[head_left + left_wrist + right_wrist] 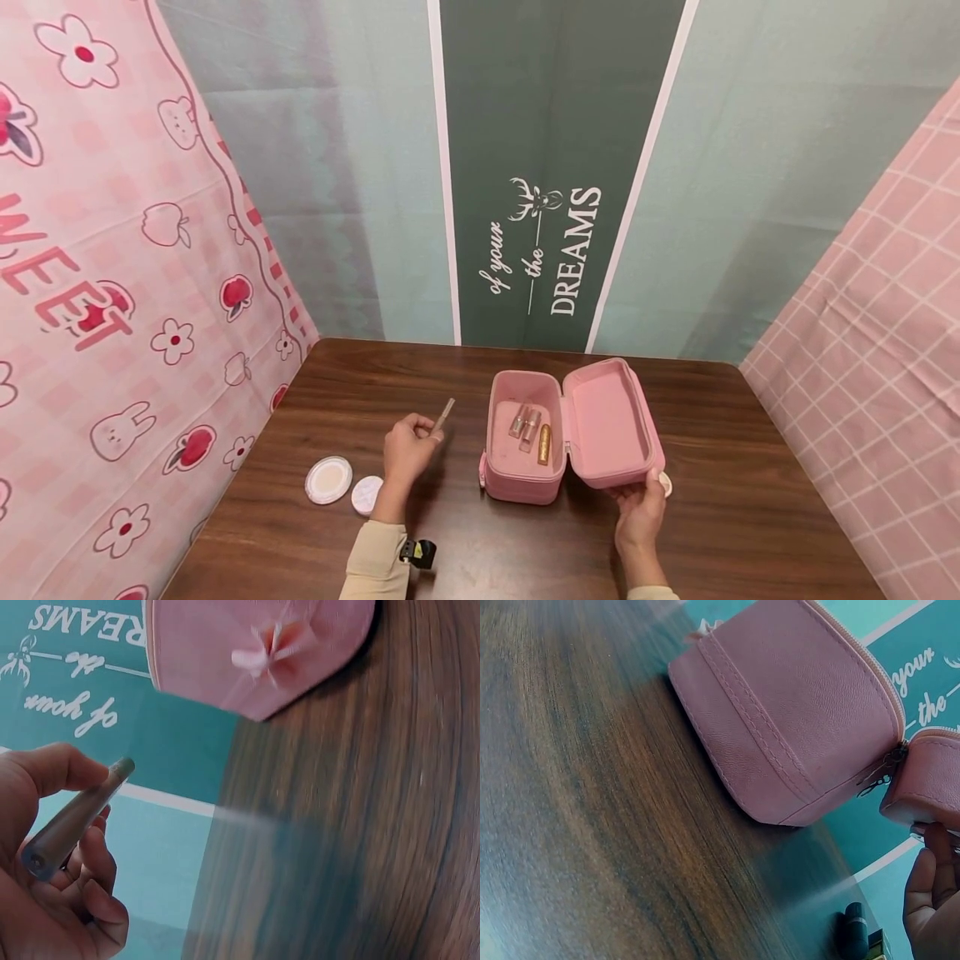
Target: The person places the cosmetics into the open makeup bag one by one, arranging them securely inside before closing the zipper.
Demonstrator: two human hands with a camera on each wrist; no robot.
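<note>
My left hand (408, 450) pinches a slim brownish cosmetic tube (444, 414) between thumb and fingers, above the table to the left of the case. In the left wrist view the tube (79, 817) lies across the curled fingers, one end pointing past the thumb. A pink makeup case (522, 489) stands unzipped, its lid (611, 429) folded out to the right. At the lid's near right corner, my right hand (640, 517) grips the rim, thumb on top and fingers below. Inside the case lie several lipsticks, among them a gold one (544, 444) and clear-and-pink ones (529, 429).
A white round compact (328, 480) and a smaller white disc (367, 495) rest left on the wooden table (720, 533). Another round white item (665, 483) shows partly behind the lid. A black lipstick tube (853, 934) stands near the right hand. Printed curtains surround the table.
</note>
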